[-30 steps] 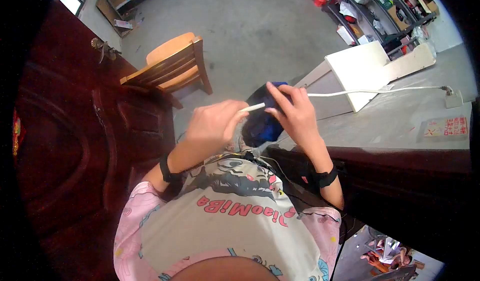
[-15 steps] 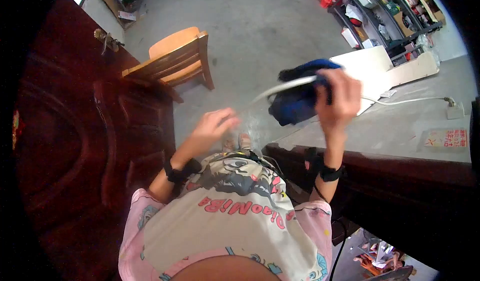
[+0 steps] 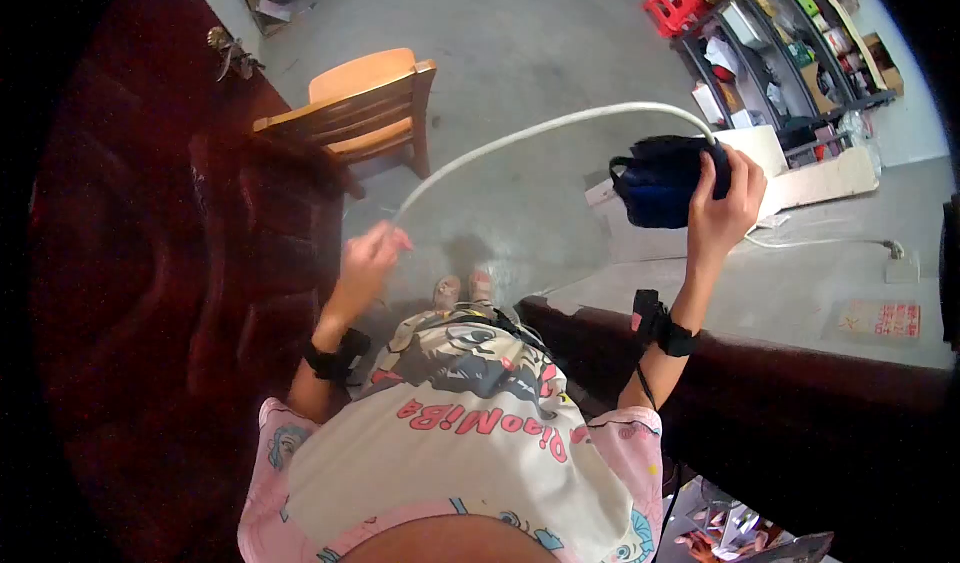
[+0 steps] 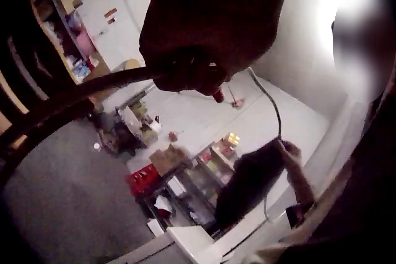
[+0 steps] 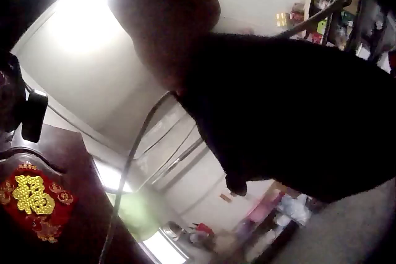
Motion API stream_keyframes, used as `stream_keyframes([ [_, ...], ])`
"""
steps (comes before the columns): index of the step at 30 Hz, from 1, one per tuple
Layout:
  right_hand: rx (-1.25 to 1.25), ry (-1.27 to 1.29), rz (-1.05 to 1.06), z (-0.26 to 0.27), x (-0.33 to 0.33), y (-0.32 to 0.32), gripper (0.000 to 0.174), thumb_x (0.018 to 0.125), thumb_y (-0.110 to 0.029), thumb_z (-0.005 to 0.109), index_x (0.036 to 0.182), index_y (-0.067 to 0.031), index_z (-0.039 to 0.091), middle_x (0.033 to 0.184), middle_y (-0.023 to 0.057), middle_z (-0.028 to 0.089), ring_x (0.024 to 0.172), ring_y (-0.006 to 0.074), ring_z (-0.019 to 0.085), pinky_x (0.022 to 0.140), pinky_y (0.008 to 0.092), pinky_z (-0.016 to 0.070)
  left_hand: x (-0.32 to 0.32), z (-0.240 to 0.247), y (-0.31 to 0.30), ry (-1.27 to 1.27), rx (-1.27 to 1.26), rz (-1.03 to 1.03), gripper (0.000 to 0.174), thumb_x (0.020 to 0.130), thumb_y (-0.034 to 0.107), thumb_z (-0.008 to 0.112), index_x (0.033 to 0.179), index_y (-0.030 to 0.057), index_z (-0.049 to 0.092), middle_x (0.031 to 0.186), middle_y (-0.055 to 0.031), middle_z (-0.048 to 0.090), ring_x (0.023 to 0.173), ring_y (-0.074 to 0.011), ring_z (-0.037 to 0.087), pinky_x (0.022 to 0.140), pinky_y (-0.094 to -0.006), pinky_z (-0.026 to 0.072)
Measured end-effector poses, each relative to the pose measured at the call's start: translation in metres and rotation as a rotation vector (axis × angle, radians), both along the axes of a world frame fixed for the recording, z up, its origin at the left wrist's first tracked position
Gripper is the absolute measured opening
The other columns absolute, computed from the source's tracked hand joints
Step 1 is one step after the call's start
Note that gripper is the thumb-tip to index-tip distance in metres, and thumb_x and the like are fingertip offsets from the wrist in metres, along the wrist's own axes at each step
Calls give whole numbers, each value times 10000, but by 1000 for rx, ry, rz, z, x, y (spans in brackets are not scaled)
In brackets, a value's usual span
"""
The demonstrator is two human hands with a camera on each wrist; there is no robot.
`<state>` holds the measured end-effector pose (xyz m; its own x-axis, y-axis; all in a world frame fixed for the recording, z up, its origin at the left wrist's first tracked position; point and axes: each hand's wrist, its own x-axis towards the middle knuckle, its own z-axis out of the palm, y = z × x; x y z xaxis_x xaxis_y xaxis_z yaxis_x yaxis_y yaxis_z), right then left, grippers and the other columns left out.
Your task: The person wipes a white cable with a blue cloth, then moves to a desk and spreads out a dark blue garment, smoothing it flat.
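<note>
The left grip (image 3: 366,266) is pinching the white cord (image 3: 602,111), the right grip (image 3: 728,203) is clutching blue cloth (image 3: 655,188), and overpulling is likely risking the plug (image 3: 895,251).

Wears a cream shirt (image 3: 390,483) with pink lettering (image 3: 480,425), a dark cartoon print (image 3: 465,371) and pink patterned sleeves (image 3: 625,443). Has black straps (image 3: 681,341) round both wrists (image 3: 695,303), plus a black box (image 3: 647,311) and thin cable (image 3: 644,382) at the right.
</note>
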<state>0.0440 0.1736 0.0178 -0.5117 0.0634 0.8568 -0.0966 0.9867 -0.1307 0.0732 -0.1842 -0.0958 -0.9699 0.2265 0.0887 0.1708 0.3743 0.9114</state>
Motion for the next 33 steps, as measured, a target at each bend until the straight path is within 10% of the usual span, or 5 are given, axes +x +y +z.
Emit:
stream_keyframes([
  [10, -224, -370, 200, -41, 22, 19, 368, 637, -106, 739, 967, -26, 598, 868, 92, 570, 813, 207, 555, 708, 303, 442, -10, 80, 1, 81, -65, -24, 205, 830, 121, 500, 969, 60, 638, 498, 7, 391, 443, -54, 332, 412, -224, 265],
  [25, -216, -335, 117, -58, 25, -4, 371, 654, -88, 725, 1003, -70, 601, 870, 78, 552, 767, 208, 549, 672, 314, 450, -34, 61, 22, -78, -145, -158, 320, 860, 178, 475, 1159, 78, 528, 489, 5, 436, 448, -51, 386, 406, -221, 271],
  [33, -212, -155, 588, 6, 24, -66, 343, 610, -45, 717, 941, -44, 626, 873, 66, 629, 768, 193, 573, 652, 287, 433, -51, 94, 84, -921, 919, -641, 706, 847, 603, 263, 1317, 76, 289, 937, -65, 519, 538, -55, 354, 403, -146, 262],
])
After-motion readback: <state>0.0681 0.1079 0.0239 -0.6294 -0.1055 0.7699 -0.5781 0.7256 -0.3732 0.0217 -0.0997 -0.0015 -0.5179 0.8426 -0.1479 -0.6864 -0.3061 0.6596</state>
